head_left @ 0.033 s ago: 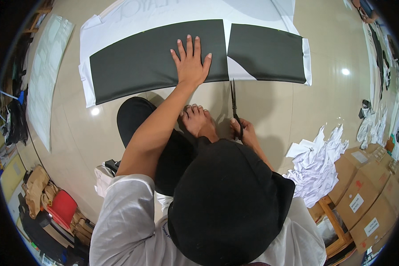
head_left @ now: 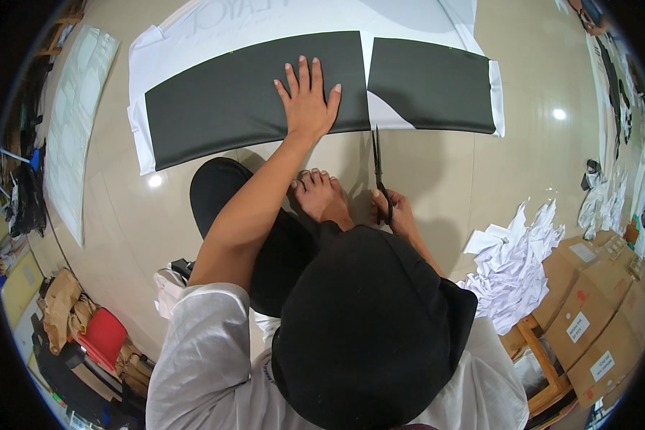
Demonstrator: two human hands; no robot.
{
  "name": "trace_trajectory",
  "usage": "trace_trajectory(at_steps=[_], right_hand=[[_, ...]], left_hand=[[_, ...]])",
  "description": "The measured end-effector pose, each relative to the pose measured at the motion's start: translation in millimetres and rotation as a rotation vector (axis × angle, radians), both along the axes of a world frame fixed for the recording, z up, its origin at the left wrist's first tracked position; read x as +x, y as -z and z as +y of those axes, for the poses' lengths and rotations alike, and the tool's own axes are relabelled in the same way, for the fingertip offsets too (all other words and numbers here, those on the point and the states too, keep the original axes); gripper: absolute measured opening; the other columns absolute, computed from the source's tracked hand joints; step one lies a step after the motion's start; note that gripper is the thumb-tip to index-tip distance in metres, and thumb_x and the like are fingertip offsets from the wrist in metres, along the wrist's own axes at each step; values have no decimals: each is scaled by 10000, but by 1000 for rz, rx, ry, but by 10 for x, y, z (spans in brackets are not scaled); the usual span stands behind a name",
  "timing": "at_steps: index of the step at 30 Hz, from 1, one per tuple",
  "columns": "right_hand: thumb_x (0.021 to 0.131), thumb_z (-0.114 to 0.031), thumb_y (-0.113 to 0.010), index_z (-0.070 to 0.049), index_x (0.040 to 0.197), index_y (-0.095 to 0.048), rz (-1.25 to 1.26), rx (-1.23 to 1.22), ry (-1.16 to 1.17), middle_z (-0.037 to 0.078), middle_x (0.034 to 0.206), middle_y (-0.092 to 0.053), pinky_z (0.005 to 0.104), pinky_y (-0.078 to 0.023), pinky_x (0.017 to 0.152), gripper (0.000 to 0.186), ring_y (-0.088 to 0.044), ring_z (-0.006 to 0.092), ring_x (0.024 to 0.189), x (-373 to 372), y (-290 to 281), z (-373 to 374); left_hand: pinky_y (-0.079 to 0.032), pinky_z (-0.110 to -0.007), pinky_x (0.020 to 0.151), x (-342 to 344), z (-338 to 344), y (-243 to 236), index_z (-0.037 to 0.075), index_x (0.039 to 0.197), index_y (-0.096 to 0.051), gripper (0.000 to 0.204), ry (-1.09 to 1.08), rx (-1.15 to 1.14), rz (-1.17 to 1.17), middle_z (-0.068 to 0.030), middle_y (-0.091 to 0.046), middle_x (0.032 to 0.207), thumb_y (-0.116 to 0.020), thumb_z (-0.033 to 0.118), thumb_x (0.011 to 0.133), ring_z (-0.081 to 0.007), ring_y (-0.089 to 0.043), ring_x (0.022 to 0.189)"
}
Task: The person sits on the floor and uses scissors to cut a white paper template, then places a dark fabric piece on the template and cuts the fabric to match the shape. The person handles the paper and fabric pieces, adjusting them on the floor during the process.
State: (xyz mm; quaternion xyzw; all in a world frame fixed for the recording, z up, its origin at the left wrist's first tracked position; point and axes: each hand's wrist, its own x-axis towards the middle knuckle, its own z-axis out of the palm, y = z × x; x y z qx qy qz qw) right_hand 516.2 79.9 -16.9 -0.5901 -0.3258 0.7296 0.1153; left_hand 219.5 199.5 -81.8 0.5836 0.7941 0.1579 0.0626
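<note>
My left hand lies flat with fingers spread on the larger dark grey curved fabric panel. A smaller dark grey panel lies to its right, with a white wedge at its lower left corner and a narrow white gap between the panels. Both rest on white sheet material on the floor. My right hand is closed on black-handled scissors, blades pointing up the view, their tips just below the gap between the panels.
My bare foot is below the panels. A pile of white scraps and cardboard boxes are at right. A pale long sheet lies at left, with brown bags and a red object lower left.
</note>
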Motion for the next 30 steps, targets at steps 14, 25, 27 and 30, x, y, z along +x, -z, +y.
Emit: trace_trajectory(at_steps=[14,25,27,30], right_hand=[[957,-479,-835,-80,787,-656,-13,39,80,0,689,-622,277,-426,554,469,-575,99,584,-269,2,178],[933,-495,-861,-72,850,-675,-36,8,91,3,701,-629,259,-452,564,470,-584,96,590,-264,40,212],[932,-493,-863,-69,849,-676,-40,10,89,4,701,-631,261,-449,560,471,-584,95,589,-274,33,224],[943,-477,-854,-72,839,-675,-61,9,83,1,696,-625,263,-447,558,455,-581,95,585,-309,-15,240]], left_hand=[[-18,-747,1280,-510,228,97,94,1734,-285,857,-74,10,96,-217,-222,1799,-371,656,1093,-543,-101,1644],[-25,-709,1305,-500,222,84,107,1743,-259,845,-80,-17,128,-201,-205,1807,-332,654,1104,-508,-94,1658],[-25,-710,1306,-506,219,88,108,1742,-261,839,-81,-18,129,-201,-209,1805,-328,650,1106,-507,-95,1657],[-28,-709,1307,-507,216,94,109,1741,-265,833,-86,-21,123,-199,-213,1804,-327,647,1108,-505,-100,1657]])
